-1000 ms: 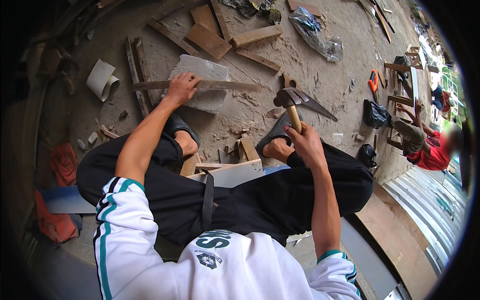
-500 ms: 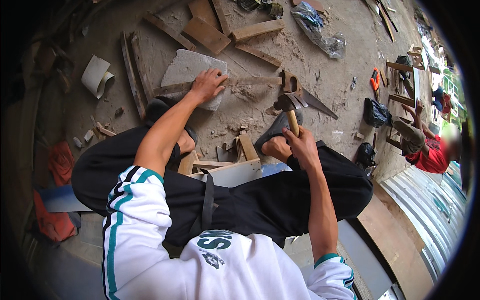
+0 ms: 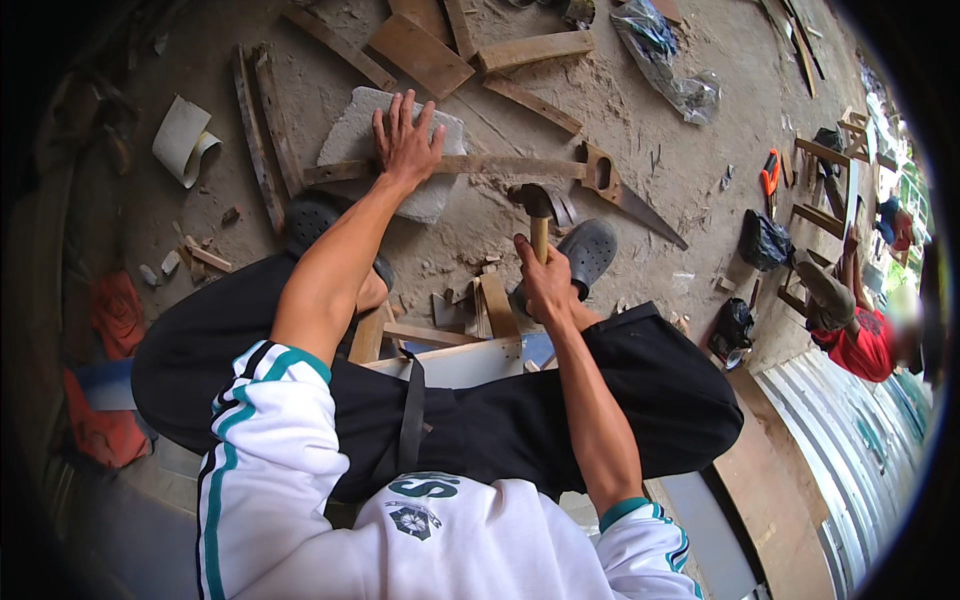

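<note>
My left hand point(image 3: 408, 150) lies across a narrow wooden strip point(image 3: 505, 166), its fingers spread over a pale concrete block point(image 3: 350, 125) beneath. The strip rests on the block, and its right end reaches the wooden handle of a handsaw point(image 3: 640, 207) on the ground. In my right hand point(image 3: 549, 285) is a claw hammer point(image 3: 540, 228), gripped by its light wooden handle. Its dark head is raised near the strip, above my right shoe point(image 3: 588, 252). Whether a nail is in the strip cannot be made out.
Boards point(image 3: 420, 55) and crumpled plastic point(image 3: 670, 75) lie at the far side. Wood offcuts point(image 3: 495, 305) sit between my feet. On the right are orange-handled pliers point(image 3: 770, 172), black bags point(image 3: 765, 238), corrugated metal sheets point(image 3: 850, 420) and a person in red point(image 3: 858, 345).
My left hand has moved forward and its fingers have spread over the block. My right hand has swung leftward with the hammer, closer to the strip's middle.
</note>
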`<state>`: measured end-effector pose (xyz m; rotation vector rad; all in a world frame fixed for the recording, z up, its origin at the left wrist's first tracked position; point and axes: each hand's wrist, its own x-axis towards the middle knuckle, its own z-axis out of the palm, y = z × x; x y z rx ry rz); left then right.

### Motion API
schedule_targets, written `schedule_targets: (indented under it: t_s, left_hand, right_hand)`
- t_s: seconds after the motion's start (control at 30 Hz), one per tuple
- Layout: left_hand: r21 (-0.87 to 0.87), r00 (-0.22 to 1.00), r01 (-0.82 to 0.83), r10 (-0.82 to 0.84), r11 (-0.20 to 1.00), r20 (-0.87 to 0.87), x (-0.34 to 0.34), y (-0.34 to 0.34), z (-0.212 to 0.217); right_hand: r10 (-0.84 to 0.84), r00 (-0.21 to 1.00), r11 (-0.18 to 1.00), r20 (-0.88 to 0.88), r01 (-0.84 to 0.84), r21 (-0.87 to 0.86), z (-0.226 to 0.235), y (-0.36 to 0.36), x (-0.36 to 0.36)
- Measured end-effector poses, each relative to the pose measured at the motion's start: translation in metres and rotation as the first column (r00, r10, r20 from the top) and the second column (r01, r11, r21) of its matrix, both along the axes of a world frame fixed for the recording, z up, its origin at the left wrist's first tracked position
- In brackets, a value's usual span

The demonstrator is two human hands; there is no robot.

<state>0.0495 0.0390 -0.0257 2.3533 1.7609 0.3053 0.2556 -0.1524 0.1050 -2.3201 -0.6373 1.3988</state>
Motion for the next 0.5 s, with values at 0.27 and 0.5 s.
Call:
schedule_targets:
  t_s: [0.27,0.5]
  left_hand:
    - [-0.074,0.997,-0.064,0.067,0.995,0.038,0.000,0.006,-0.005]
    - [-0.118,0.998,-0.062,0.062,0.991,-0.006,-0.002,0.005,-0.007]
  right_hand:
    - [0.039,0.999,0.999,0.001,-0.039,0.027,-0.024,0.043,-0.013]
    - [-0.114,0.990,0.929,0.086,0.075,0.362,-0.003,0.060,-0.028]
